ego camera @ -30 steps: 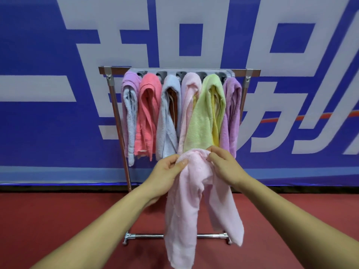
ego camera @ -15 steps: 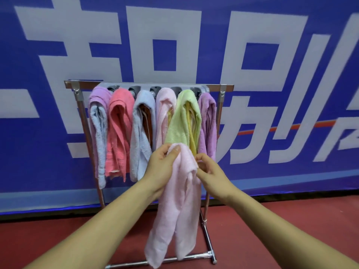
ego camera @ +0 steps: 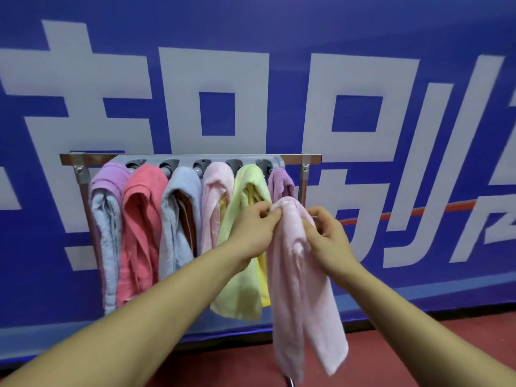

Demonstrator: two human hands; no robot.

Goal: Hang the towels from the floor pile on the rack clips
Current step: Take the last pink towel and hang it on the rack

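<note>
Pinching the top of a pale pink terry towel (ego camera: 296, 289) from both sides: the left hand (ego camera: 252, 231) is gripping the bunched fold with thumb and curled fingers on its left edge. The right hand (ego camera: 326, 238) is doing the same on the right edge, fingers curled tight into the cloth. So the towel's top is sitting squeezed between the two sets of fingertips, and its two loose tails are dangling down toward the dull red floor (ego camera: 418, 344). It's being held up just below the small purple towel (ego camera: 282, 182) at the right end of the shiny metal rack (ego camera: 293, 157), not touching the grey plastic clip strip (ego camera: 184, 160) along the top bar. Other towels are already hanging off that strip in a row: a lilac one (ego camera: 111, 177), a coral one (ego camera: 142, 196), a pale blue one (ego camera: 181, 191), another light pink one (ego camera: 216, 185) and a lime green one (ego camera: 240, 247). They're all fuzzy, draping in soft folded humps. Behind everything, a glossy blue banner wall (ego camera: 418, 37) with huge white block characters is filling the background.
</note>
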